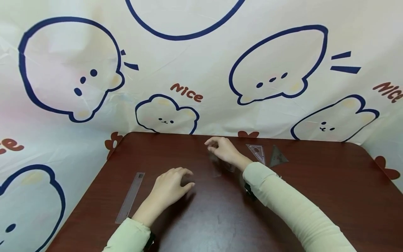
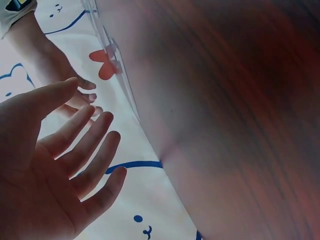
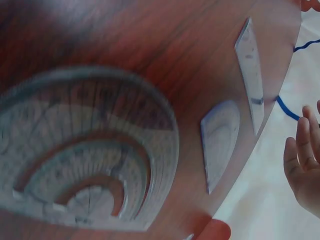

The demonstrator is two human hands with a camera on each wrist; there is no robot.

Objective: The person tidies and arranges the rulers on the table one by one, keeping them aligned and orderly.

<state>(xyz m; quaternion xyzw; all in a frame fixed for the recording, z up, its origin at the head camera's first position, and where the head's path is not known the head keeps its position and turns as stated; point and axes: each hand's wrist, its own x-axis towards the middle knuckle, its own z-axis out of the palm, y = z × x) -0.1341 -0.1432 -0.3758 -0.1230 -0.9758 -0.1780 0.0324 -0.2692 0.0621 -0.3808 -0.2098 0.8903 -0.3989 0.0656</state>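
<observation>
My left hand (image 1: 170,185) hovers over the brown table with fingers loosely bent and holds nothing. It is nearest to a clear straight ruler (image 1: 129,199) on its left. Further back, my right hand (image 1: 224,149) is above the table, its fingers bent and apart, also holding nothing. Below it lie clear plastic pieces, partly hidden in the head view. In the right wrist view these are a large protractor (image 3: 100,150), a smaller half-round piece (image 3: 220,145) and a long pointed piece (image 3: 251,77). Two set squares, one clear (image 1: 258,154) and one greyish (image 1: 277,156), lie right of my right hand.
The brown tabletop (image 1: 318,182) runs back to a pale cloth (image 1: 214,70) printed with blue cartoon outlines. This cloth also rises along the left and right sides of the table.
</observation>
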